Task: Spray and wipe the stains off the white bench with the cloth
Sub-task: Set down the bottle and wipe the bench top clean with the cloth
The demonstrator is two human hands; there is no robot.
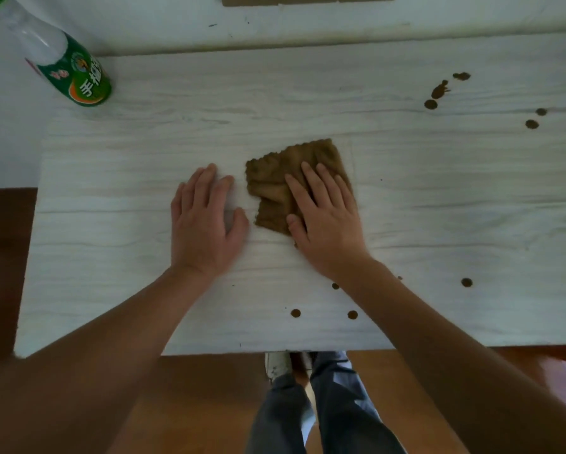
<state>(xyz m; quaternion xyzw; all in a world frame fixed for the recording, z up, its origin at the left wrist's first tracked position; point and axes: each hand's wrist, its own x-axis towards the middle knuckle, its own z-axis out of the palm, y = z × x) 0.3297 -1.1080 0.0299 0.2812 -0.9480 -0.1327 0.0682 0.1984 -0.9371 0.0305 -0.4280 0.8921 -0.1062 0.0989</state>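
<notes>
brown and rumpled, the cloth (285, 178) lies near the middle of the white bench (111, 224), a little toward the far side, with its scalloped edge pointing away from the person. the right hand (327, 217) presses flat on the cloth's right and near part, fingers (311, 181) stretched out and slightly fanned, thumb lying along the cloth's near edge; the hand is open and pressing, not gripping. just beside the cloth on its left, the left hand (203, 221) rests palm-down on the bare bench, fingers straight and close together, thumb spread toward the cloth but apart from it, holding nothing. the bench top has a pale wood-grain pattern. brown stains (439, 90) sit in a cluster toward the far right, and more round brown spots (352, 314) dot the near edge to the right of the forearms. at the far left corner stands a spray bottle (68, 67) with a clear upper body, a green cap end and a green-and-orange label carrying large white chinese characters, only partly readable from here. a strip of cardboard (308, 0) shows at the top edge beyond the bench. below the near edge are the person's grey trousers (327, 404), a pale shoe (278, 365) and brown wooden floor (203, 388).
</notes>
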